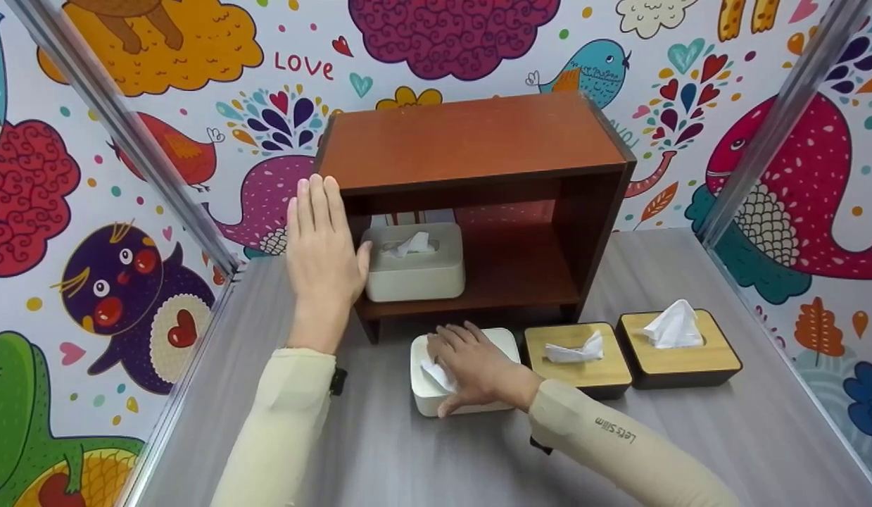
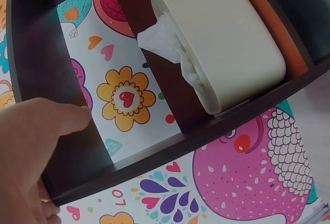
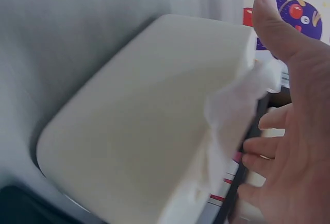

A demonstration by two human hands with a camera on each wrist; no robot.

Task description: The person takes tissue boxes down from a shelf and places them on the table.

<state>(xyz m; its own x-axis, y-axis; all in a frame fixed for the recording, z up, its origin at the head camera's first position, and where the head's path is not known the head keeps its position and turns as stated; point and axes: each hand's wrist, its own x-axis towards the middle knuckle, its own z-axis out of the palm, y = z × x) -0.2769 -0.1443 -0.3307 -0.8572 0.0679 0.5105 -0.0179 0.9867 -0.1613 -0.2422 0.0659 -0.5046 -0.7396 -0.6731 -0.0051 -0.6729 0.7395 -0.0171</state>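
A brown wooden shelf (image 1: 478,141) stands at the back of the table. On its board, at the left end, sits a light grey tissue box (image 1: 416,285) with a white tissue poking out. My left hand (image 1: 323,253) is raised at the shelf's left side, fingers straight and thumb out to the right; whether it touches the wood I cannot tell. Below the shelf, a white tissue box (image 3: 134,100) rests on the table. Over its top spreads my right hand (image 1: 478,366), fingers apart, not wrapped round the box. The hand partly hides the lid and the tissue (image 3: 232,116).
Right of the white box stand two dark tissue boxes with wooden lids, one nearer (image 1: 548,338) and one farther right (image 1: 678,360). Metal-edged walls with colourful cartoon prints enclose the grey table (image 1: 379,465) at the back and both sides.
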